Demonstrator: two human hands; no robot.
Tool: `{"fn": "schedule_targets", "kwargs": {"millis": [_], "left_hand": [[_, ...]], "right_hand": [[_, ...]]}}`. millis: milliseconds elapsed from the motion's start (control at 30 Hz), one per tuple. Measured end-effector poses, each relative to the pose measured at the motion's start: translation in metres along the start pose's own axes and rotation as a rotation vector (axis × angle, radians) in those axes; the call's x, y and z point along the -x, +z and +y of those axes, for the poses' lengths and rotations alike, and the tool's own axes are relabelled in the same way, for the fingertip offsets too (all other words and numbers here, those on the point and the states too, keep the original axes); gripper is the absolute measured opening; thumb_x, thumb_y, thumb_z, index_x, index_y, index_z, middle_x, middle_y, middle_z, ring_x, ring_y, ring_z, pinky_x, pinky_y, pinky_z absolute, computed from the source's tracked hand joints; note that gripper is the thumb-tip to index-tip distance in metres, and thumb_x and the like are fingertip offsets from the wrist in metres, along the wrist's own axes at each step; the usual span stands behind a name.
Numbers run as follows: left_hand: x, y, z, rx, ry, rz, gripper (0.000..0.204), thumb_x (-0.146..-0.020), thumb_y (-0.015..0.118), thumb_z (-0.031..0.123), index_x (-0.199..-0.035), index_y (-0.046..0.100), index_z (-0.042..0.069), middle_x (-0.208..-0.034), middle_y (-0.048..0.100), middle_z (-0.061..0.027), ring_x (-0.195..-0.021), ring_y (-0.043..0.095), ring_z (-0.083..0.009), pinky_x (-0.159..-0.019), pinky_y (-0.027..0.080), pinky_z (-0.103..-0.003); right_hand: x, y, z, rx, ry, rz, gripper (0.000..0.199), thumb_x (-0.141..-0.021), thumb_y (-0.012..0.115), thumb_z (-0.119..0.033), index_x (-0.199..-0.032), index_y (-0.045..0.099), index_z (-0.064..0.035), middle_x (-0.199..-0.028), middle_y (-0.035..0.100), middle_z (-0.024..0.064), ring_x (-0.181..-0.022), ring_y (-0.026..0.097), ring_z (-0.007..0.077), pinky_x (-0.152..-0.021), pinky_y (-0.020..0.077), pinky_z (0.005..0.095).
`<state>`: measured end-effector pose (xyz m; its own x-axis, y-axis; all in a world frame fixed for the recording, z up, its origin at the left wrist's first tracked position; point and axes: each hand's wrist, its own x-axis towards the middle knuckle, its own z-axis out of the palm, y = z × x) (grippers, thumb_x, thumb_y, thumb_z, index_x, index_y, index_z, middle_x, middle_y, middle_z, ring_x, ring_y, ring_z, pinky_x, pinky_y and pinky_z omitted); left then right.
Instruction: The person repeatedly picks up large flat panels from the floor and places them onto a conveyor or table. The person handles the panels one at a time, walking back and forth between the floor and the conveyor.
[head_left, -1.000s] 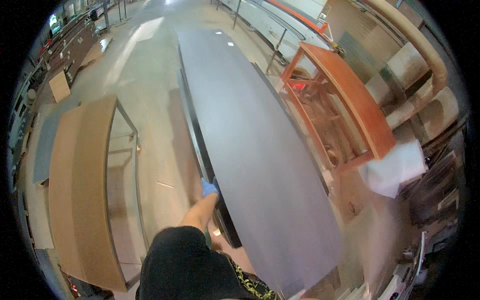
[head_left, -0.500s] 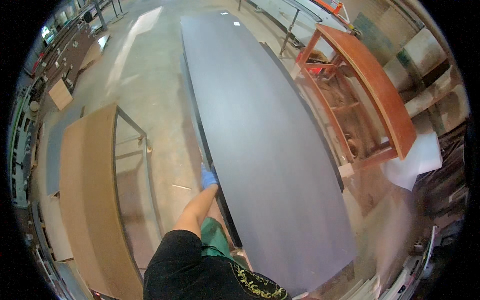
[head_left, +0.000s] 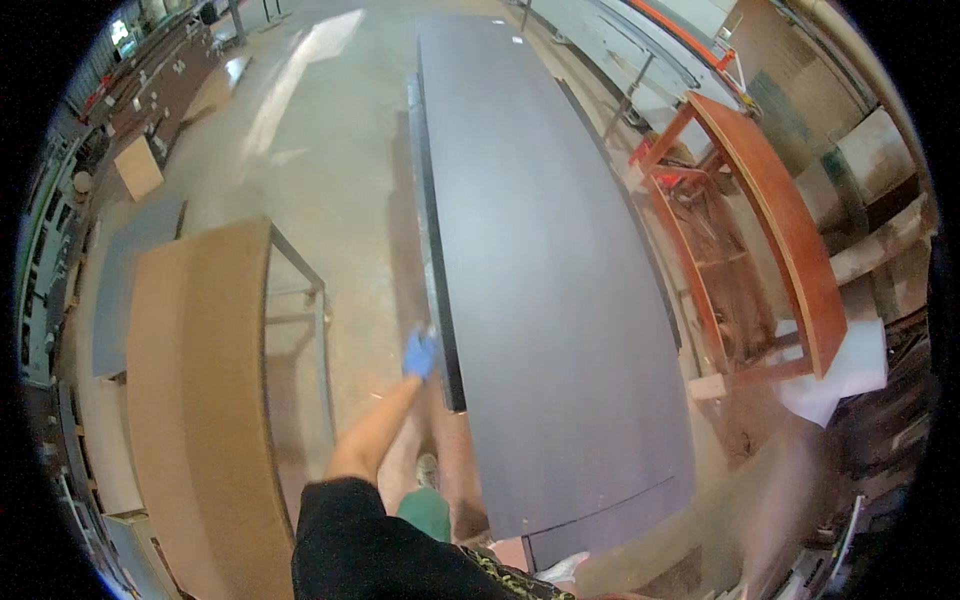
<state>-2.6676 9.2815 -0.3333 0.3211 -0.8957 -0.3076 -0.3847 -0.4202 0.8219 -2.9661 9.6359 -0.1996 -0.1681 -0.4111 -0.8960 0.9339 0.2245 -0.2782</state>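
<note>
Between open floor (head_left: 340,200) and the grey panel's (head_left: 560,280) edge, the left hand (head_left: 420,354) blurs, both hands' grip unclear.

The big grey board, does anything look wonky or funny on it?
Yes, one thing: near the closest end of the big grey board, a dark slanting line runs across, with more grey beyond it. It looks odd because most of the top is plain. I can't tell whether it's a gap or an edge.

Brown-topped table (head_left: 200,400) left; reddish wooden table (head_left: 797,225) right, white sheet (head_left: 858,365) just beside.
</note>
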Motion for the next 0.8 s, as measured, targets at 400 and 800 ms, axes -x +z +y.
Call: {"fn": "schedule_targets", "kwargs": {"millis": [400, 800], "left_hand": [[0.161, -0.045, 0.02, 0.737, -0.405, -0.274, 0.069, -0.089, 0.045, 0.046, -0.135, 0.024, -0.001, -0.131, 0.04, -0.0174, -0.118, 0.041, -0.0323, -0.101, 0.032, -0.037], [-0.107, -0.041, 0.114, 0.003, 0.071, 0.067, 0.081, -0.085, 0.055, 0.042, -0.14, 0.013, 0.0, -0.138, 0.032, -0.0229, -0.127, 0.033, -0.0328, -0.104, 0.028, -0.037]], "right_hand": [[-0.105, 0.184, -0.016, 0.281, -0.029, -0.272, 0.082, -0.078, 0.051, -0.061, -0.135, 0.032, -0.0064, -0.136, 0.037, 0.0113, -0.123, 0.037, 0.0299, -0.101, 0.0294, 0.0503], [-0.295, 0.465, -0.109, 0.59, -0.158, -0.027, 0.074, -0.07, 0.059, -0.067, -0.128, 0.042, -0.0226, -0.129, 0.044, -0.0005, -0.119, 0.035, 0.0205, -0.093, 0.029, 0.0498]]}}
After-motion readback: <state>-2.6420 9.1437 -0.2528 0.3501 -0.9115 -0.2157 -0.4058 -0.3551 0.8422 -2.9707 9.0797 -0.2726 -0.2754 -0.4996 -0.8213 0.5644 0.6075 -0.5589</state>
